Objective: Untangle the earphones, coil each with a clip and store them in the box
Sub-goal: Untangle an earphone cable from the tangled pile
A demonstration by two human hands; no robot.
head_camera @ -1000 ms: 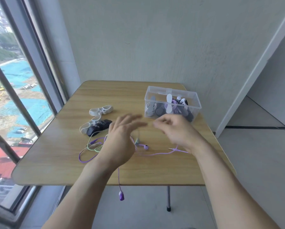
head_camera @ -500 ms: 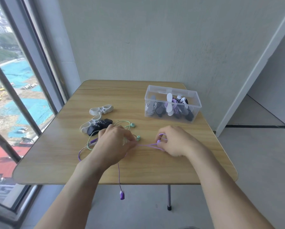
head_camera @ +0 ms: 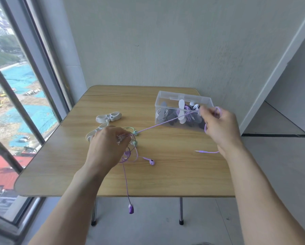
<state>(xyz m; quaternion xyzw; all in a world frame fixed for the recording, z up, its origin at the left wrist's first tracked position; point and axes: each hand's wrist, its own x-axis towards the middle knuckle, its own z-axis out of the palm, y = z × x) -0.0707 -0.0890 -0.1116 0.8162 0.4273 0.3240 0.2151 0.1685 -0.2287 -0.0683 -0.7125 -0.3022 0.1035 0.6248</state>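
Below the table [head_camera: 165, 183] edge, one purple earbud [head_camera: 131, 209] hangs on its cord, so the separating pull is best kept slow and low to spare the snarl a tightening jerk. At mid-table the left hand [head_camera: 107, 149], palm down, pinches the tangle [head_camera: 128, 147] of purple and green cords in curled fingers, anchoring it. Farther right, the raised right hand [head_camera: 220, 126] grips the purple cord [head_camera: 165, 123] in clenched fingers, drawing it taut before the clear box [head_camera: 165, 99] of coiled earphones; white clips [head_camera: 109, 117] lie beyond the left hand.
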